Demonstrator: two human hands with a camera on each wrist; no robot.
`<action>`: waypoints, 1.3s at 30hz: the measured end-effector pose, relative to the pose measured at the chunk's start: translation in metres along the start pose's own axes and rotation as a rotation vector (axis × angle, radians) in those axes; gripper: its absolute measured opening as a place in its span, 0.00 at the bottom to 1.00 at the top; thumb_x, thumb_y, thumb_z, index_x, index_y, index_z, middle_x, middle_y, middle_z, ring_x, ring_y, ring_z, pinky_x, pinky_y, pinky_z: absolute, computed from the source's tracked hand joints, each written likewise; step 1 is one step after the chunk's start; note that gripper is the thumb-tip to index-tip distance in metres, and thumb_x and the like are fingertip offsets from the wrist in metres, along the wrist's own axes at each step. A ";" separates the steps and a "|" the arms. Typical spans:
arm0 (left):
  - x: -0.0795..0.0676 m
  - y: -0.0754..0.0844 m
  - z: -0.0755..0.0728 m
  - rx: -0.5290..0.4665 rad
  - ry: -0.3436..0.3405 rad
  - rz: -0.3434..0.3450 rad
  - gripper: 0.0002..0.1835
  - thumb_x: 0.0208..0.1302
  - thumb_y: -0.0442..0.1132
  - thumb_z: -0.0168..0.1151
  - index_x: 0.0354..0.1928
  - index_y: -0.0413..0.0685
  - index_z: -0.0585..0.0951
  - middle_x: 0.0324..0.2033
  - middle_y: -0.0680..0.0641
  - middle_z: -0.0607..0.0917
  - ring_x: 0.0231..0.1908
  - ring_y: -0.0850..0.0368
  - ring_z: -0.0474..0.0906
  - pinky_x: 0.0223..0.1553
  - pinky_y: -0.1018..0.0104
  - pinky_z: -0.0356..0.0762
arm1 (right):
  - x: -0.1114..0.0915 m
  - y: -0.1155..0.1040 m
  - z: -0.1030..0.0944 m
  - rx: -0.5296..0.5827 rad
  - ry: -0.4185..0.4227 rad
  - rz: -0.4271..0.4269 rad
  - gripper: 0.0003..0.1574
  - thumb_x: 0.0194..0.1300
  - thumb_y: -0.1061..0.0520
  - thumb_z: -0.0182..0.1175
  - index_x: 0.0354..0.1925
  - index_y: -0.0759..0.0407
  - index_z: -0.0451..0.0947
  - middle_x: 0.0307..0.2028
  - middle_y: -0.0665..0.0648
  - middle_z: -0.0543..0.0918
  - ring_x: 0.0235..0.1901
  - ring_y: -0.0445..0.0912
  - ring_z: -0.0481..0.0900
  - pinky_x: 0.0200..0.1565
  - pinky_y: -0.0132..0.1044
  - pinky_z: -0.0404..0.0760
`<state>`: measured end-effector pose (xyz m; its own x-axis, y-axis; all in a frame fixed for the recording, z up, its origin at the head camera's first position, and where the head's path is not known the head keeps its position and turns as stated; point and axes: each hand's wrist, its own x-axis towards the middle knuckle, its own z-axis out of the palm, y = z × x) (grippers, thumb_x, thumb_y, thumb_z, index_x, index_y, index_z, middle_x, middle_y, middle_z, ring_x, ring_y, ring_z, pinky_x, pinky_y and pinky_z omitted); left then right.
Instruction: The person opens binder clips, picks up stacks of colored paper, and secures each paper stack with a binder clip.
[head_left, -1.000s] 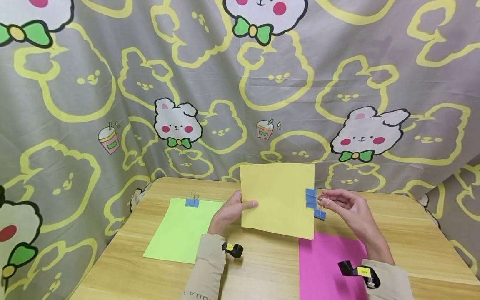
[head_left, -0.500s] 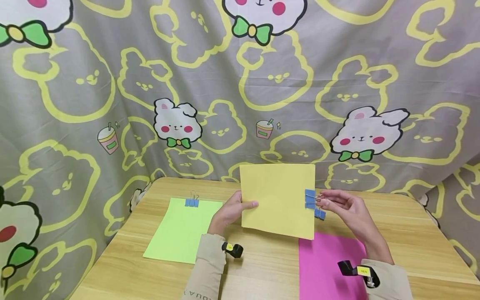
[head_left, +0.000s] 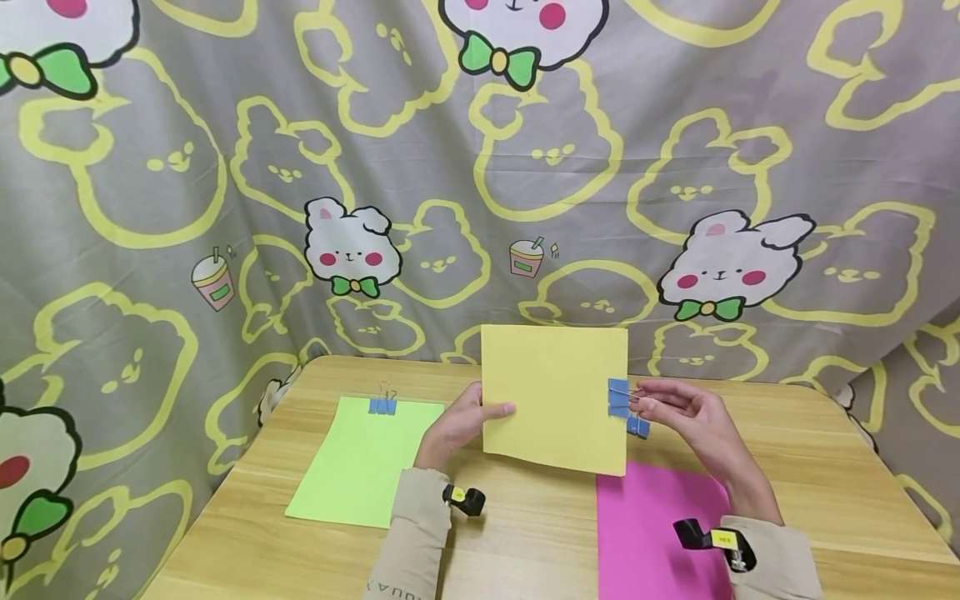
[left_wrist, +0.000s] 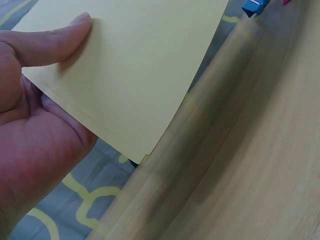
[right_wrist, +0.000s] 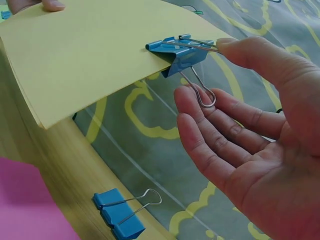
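Observation:
Raised above the table is a stack of yellow paper (head_left: 555, 392). My left hand (head_left: 461, 421) grips its left edge, thumb on the near face and the other fingers behind. A blue binder clip (right_wrist: 182, 52) sits over the right edge of the stack. With thumb and fingertips, my right hand (head_left: 693, 417) pinches the clip's wire handles, one above and one below in the right wrist view. Those handles stand apart from each other. Another blue binder clip (right_wrist: 119, 212) lies on the table under the right hand.
On the wooden table (head_left: 525, 533), light green paper (head_left: 360, 467) lies at left with a blue binder clip (head_left: 382, 407) on its far edge. Magenta paper (head_left: 652, 525) lies at right, partly below the right forearm. A patterned curtain (head_left: 442, 167) hangs behind the table.
The binder clip in my right hand has shifted very slightly left, over the yellow paper's edge. The left hand keeps its grip, and the head view has shifted a little.

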<state>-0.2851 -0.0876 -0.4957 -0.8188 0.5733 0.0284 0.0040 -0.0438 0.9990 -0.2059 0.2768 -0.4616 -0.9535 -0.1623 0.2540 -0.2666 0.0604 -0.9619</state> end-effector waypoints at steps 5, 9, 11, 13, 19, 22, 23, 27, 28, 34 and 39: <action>0.000 -0.001 0.000 -0.024 0.002 -0.015 0.18 0.71 0.32 0.62 0.60 0.38 0.75 0.47 0.49 0.86 0.49 0.55 0.82 0.55 0.60 0.78 | 0.000 0.001 -0.001 -0.010 0.015 0.024 0.27 0.72 0.64 0.63 0.63 0.77 0.71 0.48 0.54 0.89 0.48 0.44 0.88 0.52 0.37 0.83; 0.000 -0.001 -0.003 -0.071 0.010 -0.007 0.20 0.72 0.31 0.62 0.63 0.37 0.73 0.48 0.45 0.87 0.45 0.52 0.86 0.48 0.57 0.84 | 0.000 -0.002 0.002 -0.076 0.030 0.048 0.27 0.73 0.60 0.64 0.63 0.75 0.73 0.48 0.51 0.89 0.47 0.41 0.87 0.50 0.35 0.84; 0.000 0.000 -0.006 -0.083 0.016 0.002 0.20 0.72 0.31 0.62 0.64 0.37 0.74 0.48 0.45 0.87 0.44 0.52 0.87 0.47 0.57 0.85 | 0.000 -0.004 0.004 -0.122 0.032 0.062 0.27 0.73 0.58 0.64 0.63 0.74 0.74 0.48 0.50 0.89 0.47 0.40 0.87 0.50 0.33 0.84; -0.002 0.002 -0.009 -0.090 0.024 0.004 0.19 0.73 0.30 0.60 0.63 0.36 0.75 0.47 0.45 0.87 0.42 0.53 0.87 0.45 0.58 0.85 | -0.001 -0.006 0.005 -0.156 0.029 0.076 0.28 0.73 0.56 0.64 0.63 0.73 0.75 0.49 0.50 0.89 0.48 0.39 0.86 0.50 0.31 0.83; -0.011 0.017 -0.018 0.052 0.048 0.041 0.17 0.73 0.29 0.60 0.61 0.33 0.78 0.49 0.45 0.87 0.44 0.57 0.85 0.46 0.66 0.80 | -0.001 -0.013 0.010 -0.236 0.003 0.105 0.28 0.71 0.52 0.67 0.61 0.67 0.78 0.50 0.59 0.88 0.48 0.39 0.86 0.50 0.27 0.81; -0.014 0.025 -0.018 0.172 0.021 0.056 0.17 0.71 0.27 0.61 0.60 0.30 0.79 0.52 0.40 0.87 0.49 0.56 0.83 0.54 0.63 0.78 | 0.000 -0.017 0.014 -0.263 -0.015 0.105 0.27 0.69 0.51 0.69 0.60 0.65 0.79 0.51 0.61 0.88 0.49 0.40 0.86 0.50 0.27 0.81; -0.015 0.028 -0.017 0.202 0.006 0.055 0.17 0.71 0.26 0.60 0.60 0.30 0.79 0.52 0.39 0.86 0.50 0.56 0.83 0.59 0.61 0.76 | 0.000 -0.018 0.015 -0.269 -0.018 0.104 0.26 0.69 0.51 0.69 0.59 0.64 0.80 0.51 0.61 0.87 0.49 0.40 0.86 0.50 0.28 0.81; -0.013 0.033 -0.008 0.300 -0.045 0.041 0.15 0.70 0.25 0.60 0.57 0.29 0.80 0.45 0.37 0.88 0.45 0.57 0.85 0.56 0.59 0.80 | 0.000 -0.021 0.020 -0.297 -0.034 0.105 0.27 0.68 0.51 0.70 0.59 0.65 0.80 0.51 0.62 0.87 0.47 0.40 0.87 0.49 0.29 0.82; -0.012 0.033 -0.006 0.314 -0.056 0.035 0.15 0.70 0.25 0.61 0.56 0.29 0.81 0.42 0.38 0.89 0.43 0.59 0.85 0.54 0.61 0.80 | 0.000 -0.021 0.021 -0.301 -0.039 0.109 0.27 0.68 0.51 0.70 0.59 0.65 0.80 0.51 0.62 0.87 0.47 0.40 0.87 0.49 0.29 0.82; -0.006 0.033 0.011 0.332 -0.114 0.038 0.08 0.71 0.27 0.61 0.48 0.30 0.83 0.34 0.45 0.87 0.36 0.60 0.81 0.47 0.67 0.79 | 0.002 -0.019 0.033 -0.289 -0.095 0.122 0.27 0.67 0.53 0.71 0.58 0.67 0.80 0.48 0.61 0.88 0.45 0.44 0.87 0.47 0.33 0.84; -0.002 0.031 0.020 0.367 -0.096 0.052 0.06 0.73 0.29 0.60 0.36 0.32 0.80 0.30 0.46 0.79 0.32 0.56 0.71 0.40 0.67 0.71 | 0.006 -0.015 0.042 -0.290 -0.149 0.125 0.28 0.67 0.54 0.70 0.59 0.68 0.79 0.48 0.60 0.87 0.45 0.46 0.86 0.47 0.33 0.84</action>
<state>-0.2718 -0.0741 -0.4646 -0.7548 0.6526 0.0656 0.2638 0.2105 0.9413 -0.2013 0.2337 -0.4500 -0.9559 -0.2767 0.0983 -0.1985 0.3622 -0.9107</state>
